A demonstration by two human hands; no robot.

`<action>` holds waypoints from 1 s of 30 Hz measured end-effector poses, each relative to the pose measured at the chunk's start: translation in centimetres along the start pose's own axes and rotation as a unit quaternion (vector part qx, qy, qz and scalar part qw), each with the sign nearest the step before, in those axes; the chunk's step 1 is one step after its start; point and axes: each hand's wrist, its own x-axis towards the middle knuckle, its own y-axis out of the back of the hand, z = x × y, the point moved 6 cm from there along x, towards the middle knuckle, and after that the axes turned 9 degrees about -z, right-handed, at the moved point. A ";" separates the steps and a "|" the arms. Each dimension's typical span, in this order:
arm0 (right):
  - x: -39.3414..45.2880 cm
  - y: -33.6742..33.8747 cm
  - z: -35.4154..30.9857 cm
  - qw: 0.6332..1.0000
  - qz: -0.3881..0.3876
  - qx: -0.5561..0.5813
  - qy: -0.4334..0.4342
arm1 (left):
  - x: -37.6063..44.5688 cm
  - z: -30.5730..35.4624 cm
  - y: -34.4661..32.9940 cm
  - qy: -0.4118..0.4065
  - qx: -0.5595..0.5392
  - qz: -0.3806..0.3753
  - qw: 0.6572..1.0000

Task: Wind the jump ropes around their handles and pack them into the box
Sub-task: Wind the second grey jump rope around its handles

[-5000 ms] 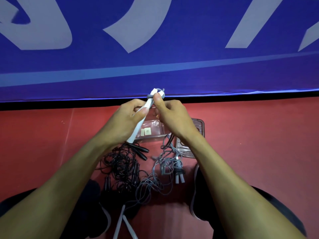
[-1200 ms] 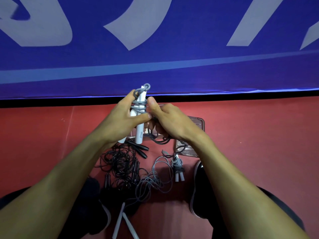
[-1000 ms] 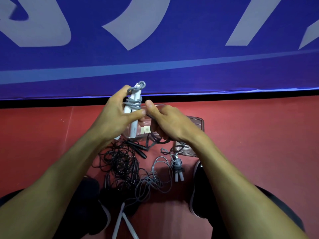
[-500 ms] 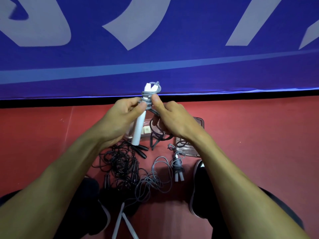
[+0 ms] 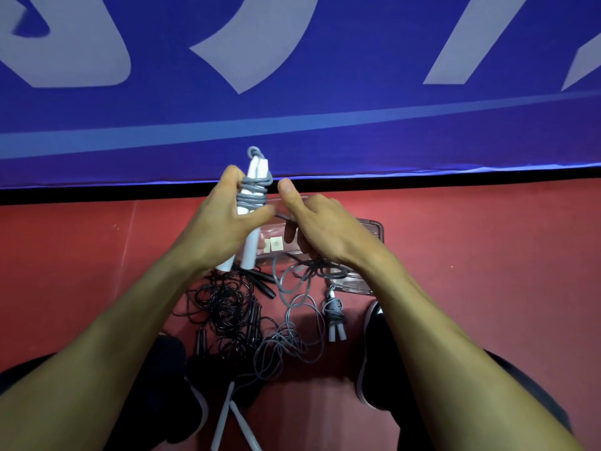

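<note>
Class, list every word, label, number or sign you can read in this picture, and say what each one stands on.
No text reads whole.
Blue banner: large pale letter shapes, cropped by the frame, not readable as a word.
Clear box: two small square stickers, one with a round mark, too small to read.
White handles, grey rope: no print visible.

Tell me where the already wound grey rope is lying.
The wound grey rope lies on the red floor in the lower middle of the head view, just below the clear box and beside the right shoe.

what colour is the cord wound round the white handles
Grey cord around white handles, clearest in the head view.
</note>
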 end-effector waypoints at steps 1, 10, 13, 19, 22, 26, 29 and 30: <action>-0.1 0.1 0.2 1.000 0.001 0.002 -0.003 | 0.1 0.0 0.2 0.005 0.006 0.001 1.000; -0.4 0.5 -0.6 1.000 0.023 -0.001 0.015 | 0.3 0.2 -0.2 0.000 -0.023 0.000 1.000; -0.2 0.8 -0.5 0.999 0.036 0.006 0.014 | 0.5 -0.3 -0.9 0.041 -0.172 -0.048 0.983; 0.0 0.8 0.0 0.999 0.037 0.025 0.007 | 0.4 -0.2 -0.9 0.038 -0.264 -0.082 0.960; 0.1 0.4 -0.1 0.999 0.027 0.031 0.016 | 0.2 0.2 -0.7 0.001 -0.181 -0.067 0.981; 0.2 0.1 -0.3 0.999 0.009 0.041 0.023 | 0.1 0.0 -0.1 0.002 -0.074 -0.002 0.997; 0.1 0.1 -0.5 0.999 0.003 0.034 0.025 | -0.1 0.4 -0.4 0.001 -0.027 -0.016 1.000; 0.0 0.1 -0.5 0.999 0.004 0.023 0.024 | -0.2 0.5 -0.6 0.005 -0.001 -0.028 1.000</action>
